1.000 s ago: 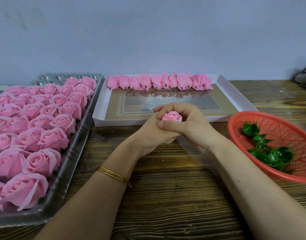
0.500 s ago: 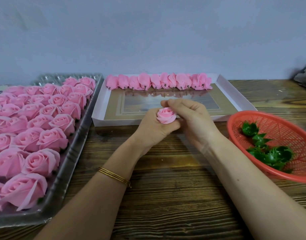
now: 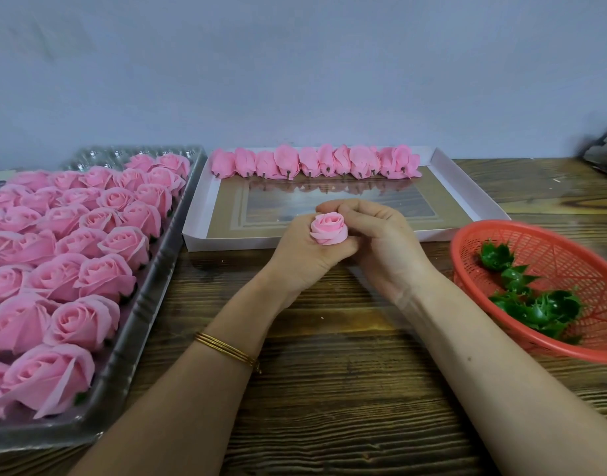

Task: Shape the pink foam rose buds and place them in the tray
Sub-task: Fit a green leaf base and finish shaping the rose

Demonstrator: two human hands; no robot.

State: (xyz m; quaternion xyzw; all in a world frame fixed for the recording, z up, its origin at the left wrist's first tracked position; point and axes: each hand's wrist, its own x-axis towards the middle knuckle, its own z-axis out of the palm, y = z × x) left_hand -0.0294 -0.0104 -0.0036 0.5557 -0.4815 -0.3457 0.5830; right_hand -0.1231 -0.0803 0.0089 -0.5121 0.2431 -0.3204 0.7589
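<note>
In the head view, the 2 hands meet above the wooden table (image 3: 329, 389), in front of the near wall of the white tray (image 3: 226, 243); the left hand (image 3: 305, 259) grips 1 pink rose bud (image 3: 328, 228) from below, spiral facing up; the right hand (image 3: 381, 249) curls against the bud's right side, fingertips on its outer petal; a row of finished buds (image 3: 315, 163) lies along the tray's far edge; open pink roses (image 3: 89, 255) fill a clear plastic tray (image 3: 151, 304) at left; a red basket (image 3: 535, 242) at right holds green calyxes (image 3: 535, 304); gold bangles (image 3: 226, 348) circle the left wrist.
</note>
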